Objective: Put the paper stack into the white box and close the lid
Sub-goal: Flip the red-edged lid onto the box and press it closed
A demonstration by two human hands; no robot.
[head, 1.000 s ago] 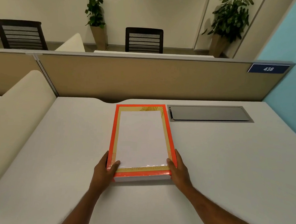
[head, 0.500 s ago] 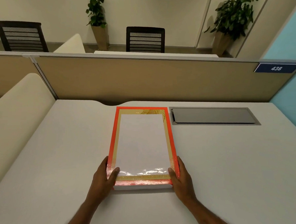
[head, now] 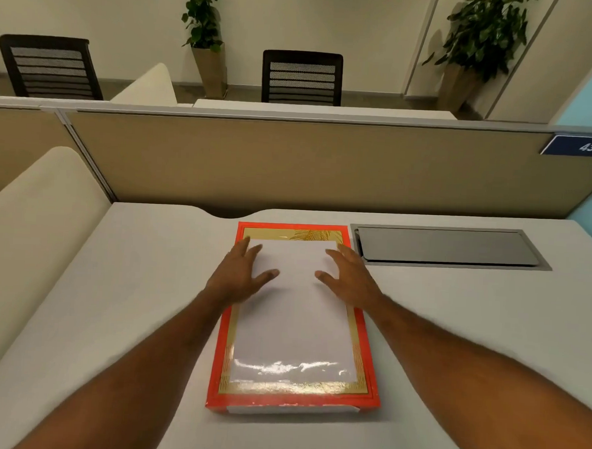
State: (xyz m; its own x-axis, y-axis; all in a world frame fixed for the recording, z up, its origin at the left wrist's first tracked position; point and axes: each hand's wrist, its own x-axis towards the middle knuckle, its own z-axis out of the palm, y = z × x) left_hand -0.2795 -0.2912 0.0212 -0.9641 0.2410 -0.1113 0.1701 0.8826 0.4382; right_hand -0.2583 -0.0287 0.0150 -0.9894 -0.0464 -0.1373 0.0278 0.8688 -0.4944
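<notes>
A flat box lies lengthwise on the white desk (head: 470,336), with its orange-red, gold-bordered lid (head: 364,334) down on it. White paper (head: 296,327) shows through the lid's glossy middle panel. A strip of the white box base (head: 291,411) peeks out under the lid's near edge. My left hand (head: 240,273) lies palm down, fingers spread, on the far left part of the lid. My right hand (head: 348,278) mirrors it on the far right part. Neither hand grips anything.
A grey cable hatch (head: 447,247) is set into the desk just right of the box's far end. A beige partition (head: 290,169) closes the back, and a cream curved divider (head: 37,217) runs along the left. Chairs and potted plants stand beyond.
Both hands have let go of the lid's near corners and moved forward onto its far half, fingers now spread. The box has stayed in place.
</notes>
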